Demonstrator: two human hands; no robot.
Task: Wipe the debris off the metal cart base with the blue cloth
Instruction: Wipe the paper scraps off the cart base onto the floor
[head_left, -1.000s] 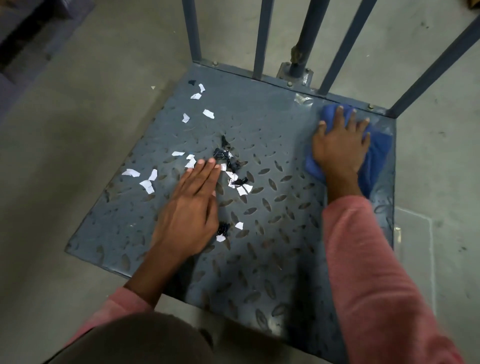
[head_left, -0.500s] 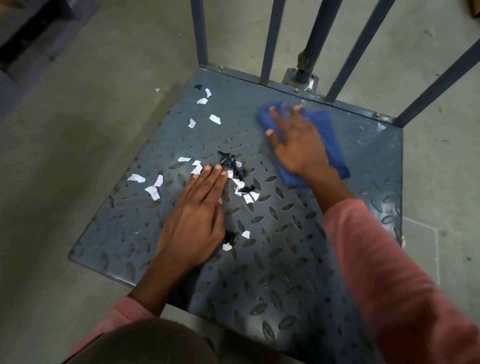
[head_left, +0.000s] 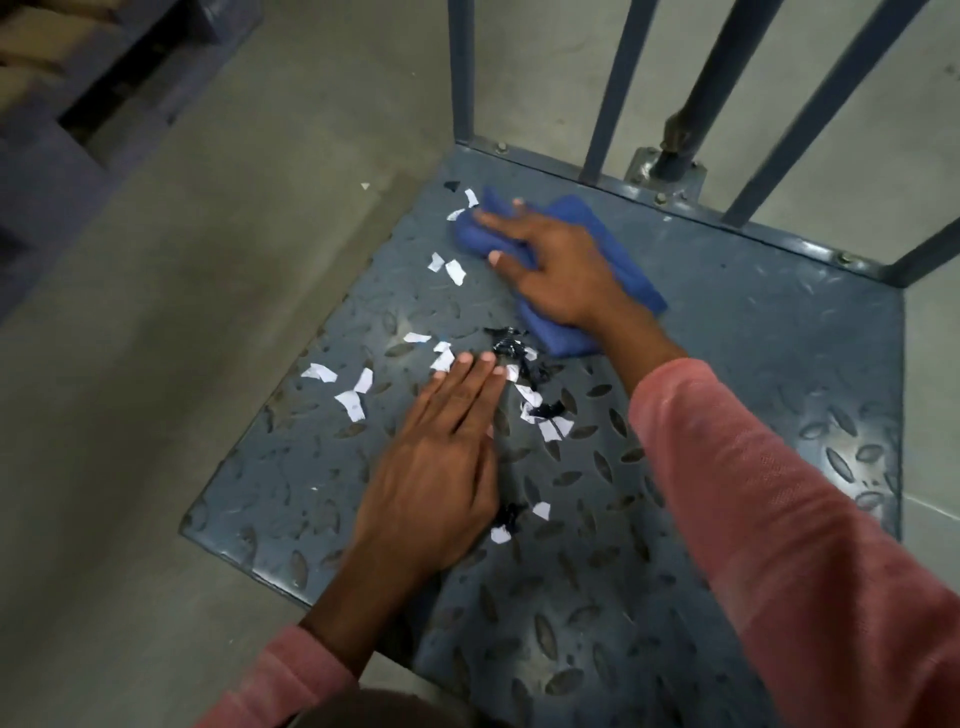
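The blue cloth (head_left: 566, 270) is lying bunched on the far part of the metal cart base (head_left: 753, 364), pinned under the right hand (head_left: 556, 265), whose fingers are spreading flat on it rather than clenching. Just beyond those fingertips, and nearer the person from the cloth, white and black debris (head_left: 447, 358) is lying scattered, so most wiping looks left to do. The left hand (head_left: 441, 467) is resting open and flat among the scraps, holding nothing, and probably blocking the sweep. Upright bars (head_left: 618, 88) are fencing the far edge.
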